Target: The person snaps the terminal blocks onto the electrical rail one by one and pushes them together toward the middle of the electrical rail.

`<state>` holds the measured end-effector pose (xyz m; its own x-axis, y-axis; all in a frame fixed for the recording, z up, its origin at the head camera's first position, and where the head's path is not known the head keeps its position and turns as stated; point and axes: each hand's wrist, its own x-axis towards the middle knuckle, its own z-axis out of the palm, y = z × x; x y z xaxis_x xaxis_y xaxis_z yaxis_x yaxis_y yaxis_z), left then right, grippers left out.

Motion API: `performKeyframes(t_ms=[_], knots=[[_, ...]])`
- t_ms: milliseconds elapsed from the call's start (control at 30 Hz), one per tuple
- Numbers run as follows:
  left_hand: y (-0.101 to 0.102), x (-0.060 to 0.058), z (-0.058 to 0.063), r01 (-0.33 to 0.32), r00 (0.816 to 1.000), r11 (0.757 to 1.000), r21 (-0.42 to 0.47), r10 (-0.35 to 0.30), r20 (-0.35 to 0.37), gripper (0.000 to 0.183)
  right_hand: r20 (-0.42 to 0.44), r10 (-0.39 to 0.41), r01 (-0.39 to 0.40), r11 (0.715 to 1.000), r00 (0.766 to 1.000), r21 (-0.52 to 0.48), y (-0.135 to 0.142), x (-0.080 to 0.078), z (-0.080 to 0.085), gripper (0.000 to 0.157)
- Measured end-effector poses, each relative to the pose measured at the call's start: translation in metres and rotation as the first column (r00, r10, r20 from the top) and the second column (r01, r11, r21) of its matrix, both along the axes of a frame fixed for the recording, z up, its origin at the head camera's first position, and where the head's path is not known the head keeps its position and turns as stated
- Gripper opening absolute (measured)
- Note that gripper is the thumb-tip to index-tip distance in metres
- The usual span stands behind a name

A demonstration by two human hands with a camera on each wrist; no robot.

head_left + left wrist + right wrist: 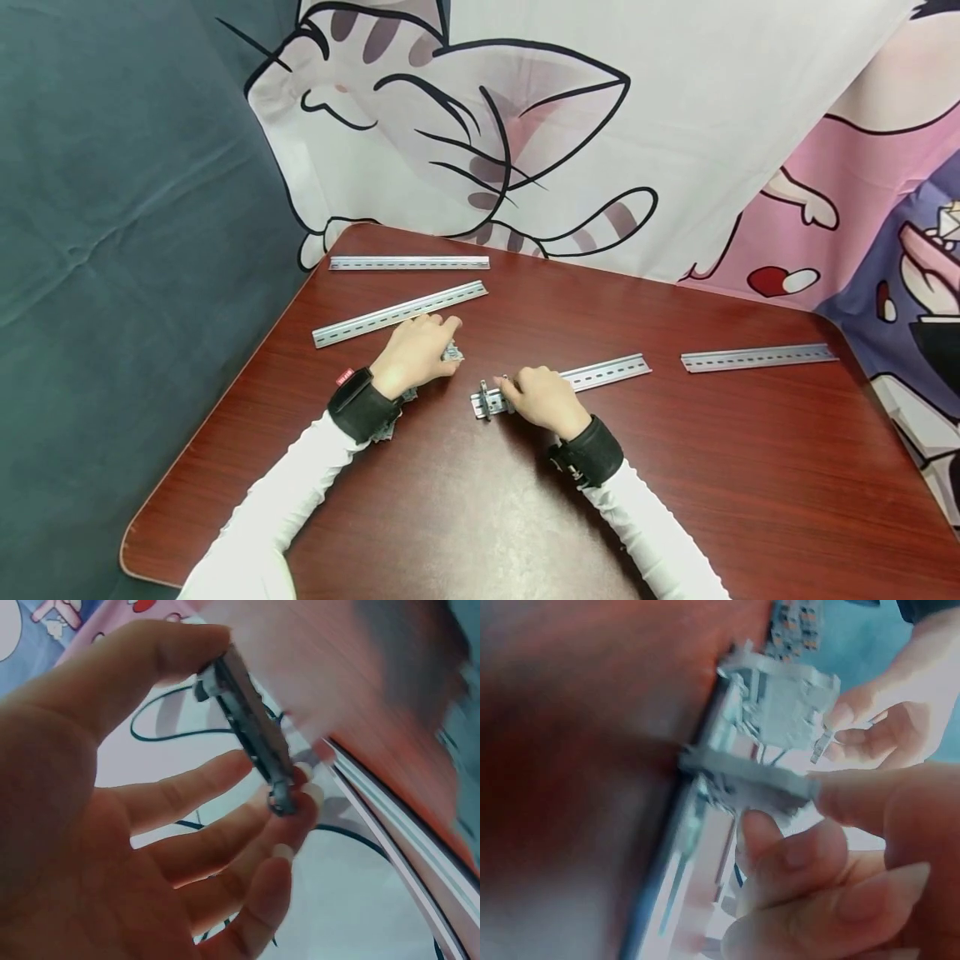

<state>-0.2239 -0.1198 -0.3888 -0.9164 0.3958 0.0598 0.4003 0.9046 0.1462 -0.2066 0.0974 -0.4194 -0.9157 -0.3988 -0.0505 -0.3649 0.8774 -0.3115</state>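
Grey module (750, 782) is pinched in the right hand's (547, 400) fingertips by its outer end; opposite end meets a slotted rail (607, 372), can't tell from where I stand if it's seated. Thin, slab-like body, notched along the edge toward the metal, slightly blurred. Upright module (791, 705) stands just beside it on the same rail, nearer the end, pale grey, broad face showing. Left hand (416, 354) also gripping: narrow module (251, 724) between thumb and fingertips, edge-on, dark-looking, small lugs at both ends. Loose modules (799, 622) with orange spots lie by the left wrist, partly covered. Three other rails (408, 263) on the reddish-brown table (675, 483), one just past the left hand.
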Motion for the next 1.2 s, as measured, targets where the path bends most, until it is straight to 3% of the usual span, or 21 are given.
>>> performKeyframes(t_ms=[133, 233, 433, 667, 833, 933, 1000, 1100, 1200], knots=[[0.009, 0.002, 0.0, 0.028, 0.999, 0.998, 0.051, -0.026, -0.033, 0.058, -0.012, -0.036, 0.035, 0.992, 0.999, -0.119, 0.005, -0.006, 0.003, 0.048], [0.017, 0.003, -0.001, 0.085, 0.993, 0.993, 0.083, -0.078, -0.083, 0.06, -0.032, -0.074, 0.063, 0.967, 0.997, -0.249, 0.007, -0.01, 0.005, 0.043], [0.031, 0.005, -0.005, 0.198, 0.969, 0.976, 0.09, -0.181, -0.168, 0.061, 0.032, -0.093, 0.097, 0.867, 0.995, -0.49, 0.009, -0.016, 0.006, 0.033], [0.042, 0.008, -0.006, 0.303, 0.937, 0.942, 0.146, -0.266, -0.227, 0.058, 0.161, -0.052, 0.144, 0.763, 0.986, -0.63, 0.014, -0.022, 0.005, 0.024], [0.046, 0.01, -0.007, 0.341, 0.919, 0.924, 0.173, -0.289, -0.269, 0.059, 0.242, -0.009, 0.18, 0.692, 0.97, -0.699, 0.019, -0.024, 0.008, 0.02], [0.043, 0.013, -0.007, 0.343, 0.913, 0.922, 0.178, -0.282, -0.295, 0.06, 0.249, 0.003, 0.178, 0.689, 0.969, -0.703, 0.024, -0.027, 0.011, 0.019], [0.039, 0.017, -0.007, 0.342, 0.91, 0.922, 0.183, -0.276, -0.308, 0.057, 0.243, -0.01, 0.179, 0.703, 0.97, -0.689, 0.03, -0.029, 0.012, 0.018], [0.03, 0.027, -0.008, 0.328, 0.919, 0.926, 0.186, -0.267, -0.29, 0.042, 0.203, -0.072, 0.186, 0.759, 0.977, -0.624, 0.049, -0.031, 0.013, 0.016], [0.021, 0.039, -0.011, 0.306, 0.932, 0.941, 0.144, -0.264, -0.25, 0.023, 0.126, -0.133, 0.179, 0.841, 0.983, -0.511, 0.075, -0.033, 0.014, 0.014]])
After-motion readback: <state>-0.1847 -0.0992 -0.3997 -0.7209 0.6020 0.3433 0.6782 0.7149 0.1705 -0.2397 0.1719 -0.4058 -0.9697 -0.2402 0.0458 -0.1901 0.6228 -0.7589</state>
